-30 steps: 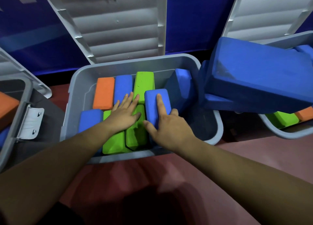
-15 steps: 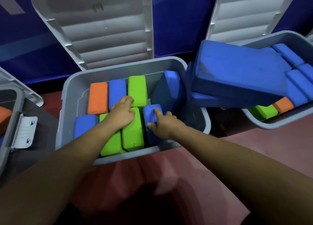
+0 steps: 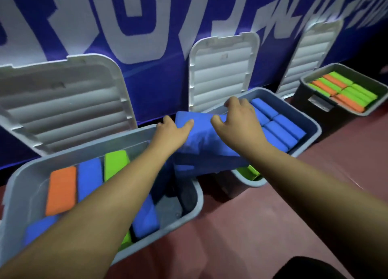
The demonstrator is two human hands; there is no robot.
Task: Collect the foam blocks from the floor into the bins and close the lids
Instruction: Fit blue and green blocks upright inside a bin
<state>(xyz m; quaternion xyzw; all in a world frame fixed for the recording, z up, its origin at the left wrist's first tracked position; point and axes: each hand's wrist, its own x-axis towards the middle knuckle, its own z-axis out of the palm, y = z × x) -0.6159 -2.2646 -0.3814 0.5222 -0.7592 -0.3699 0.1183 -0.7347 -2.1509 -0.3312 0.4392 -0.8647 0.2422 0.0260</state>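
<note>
Both the left hand (image 3: 172, 132) and the right hand (image 3: 239, 123) grip a large blue foam block (image 3: 201, 146) lying tilted across the gap between the near-left bin (image 3: 14, 197) and the middle bin (image 3: 312, 129), fingers curled over its edges. Their lids (image 3: 67, 102) stand open against the banner (image 3: 147, 27).

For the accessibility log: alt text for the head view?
Left grip and right grip hold a big blue slab over two open grey bins. The near bin holds orange, blue and green blocks; the next bin mostly blue ones.
</note>
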